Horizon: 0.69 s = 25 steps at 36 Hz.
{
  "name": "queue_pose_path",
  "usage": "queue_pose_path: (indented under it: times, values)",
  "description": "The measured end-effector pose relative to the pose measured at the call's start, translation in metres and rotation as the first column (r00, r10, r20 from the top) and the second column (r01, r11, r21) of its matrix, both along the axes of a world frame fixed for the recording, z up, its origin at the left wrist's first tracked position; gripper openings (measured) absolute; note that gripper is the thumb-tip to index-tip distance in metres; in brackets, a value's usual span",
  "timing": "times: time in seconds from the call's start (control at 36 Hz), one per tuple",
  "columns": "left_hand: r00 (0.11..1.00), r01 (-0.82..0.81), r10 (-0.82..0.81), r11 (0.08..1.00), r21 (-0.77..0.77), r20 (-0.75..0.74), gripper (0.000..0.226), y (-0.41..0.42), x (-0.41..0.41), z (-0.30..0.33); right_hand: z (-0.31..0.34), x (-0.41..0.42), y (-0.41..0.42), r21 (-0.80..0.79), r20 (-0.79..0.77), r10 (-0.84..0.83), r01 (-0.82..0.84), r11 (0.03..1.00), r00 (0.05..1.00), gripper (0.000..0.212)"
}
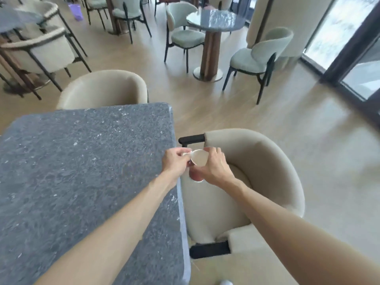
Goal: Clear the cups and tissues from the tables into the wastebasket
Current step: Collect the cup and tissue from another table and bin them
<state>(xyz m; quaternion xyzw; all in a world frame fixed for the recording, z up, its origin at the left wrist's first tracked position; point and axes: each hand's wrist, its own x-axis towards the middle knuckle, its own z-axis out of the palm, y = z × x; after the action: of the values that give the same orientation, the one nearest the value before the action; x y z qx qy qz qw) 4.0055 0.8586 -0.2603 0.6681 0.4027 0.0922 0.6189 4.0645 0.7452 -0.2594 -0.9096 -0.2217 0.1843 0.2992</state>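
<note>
head view: both hands meet just past the right edge of the dark speckled stone worktop point(82, 165), above the seat of a beige armchair point(267, 173). the right hand point(213, 167) is wrapped around a paper cup point(199, 161), fingers curled over its far side and thumb on the near side; the cup is white inside, its mouth facing up toward the camera, with a pinkish lower part showing below the hand. the left hand point(174, 161) pinches something small and white at the cup's rim, what looks like a crumpled tissue point(186, 154), though the blur makes it hard to be sure. thumb and forefinger of that hand are closed on it, right against the cup's left edge. both forearms reach in from the bottom of the frame, the left one crossing over the worktop corner.

the armchair's black arm ends poke out toward the worktop, one just above the hands, one lower down. a second beige armchair point(102, 89) is tucked in at the worktop's far side. farther off stands a round table point(216, 19) on a wooden pedestal with pale green chairs point(261, 56) around it. a purple wastebasket point(75, 11) sits on the wooden floor point(226, 116) at the far upper left, well apart from the hands, with chairs and table legs between.
</note>
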Motion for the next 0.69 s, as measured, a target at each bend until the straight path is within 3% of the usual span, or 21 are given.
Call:
queue_pose_path:
  times: [0.22,0.42,0.69]
  values:
    - [0.952,0.3,-0.299,0.954,0.003,0.061,0.009,-0.151,0.031,0.029,0.03,0.004,-0.18,0.091,-0.011,-0.275,0.275,0.957,0.961,0.085]
    - [0.88,0.468,-0.468,0.884,0.017,0.077,0.016,-0.339,0.042,0.039,0.048,-0.013,-0.387,0.115,0.002,-0.482,0.479,0.87,0.876,0.08]
    - [0.621,0.776,-0.777,0.628,0.056,0.107,0.015,-0.61,0.058,0.064,0.082,-0.047,-0.658,0.176,0.031,-0.769,0.754,0.633,0.639,0.08]
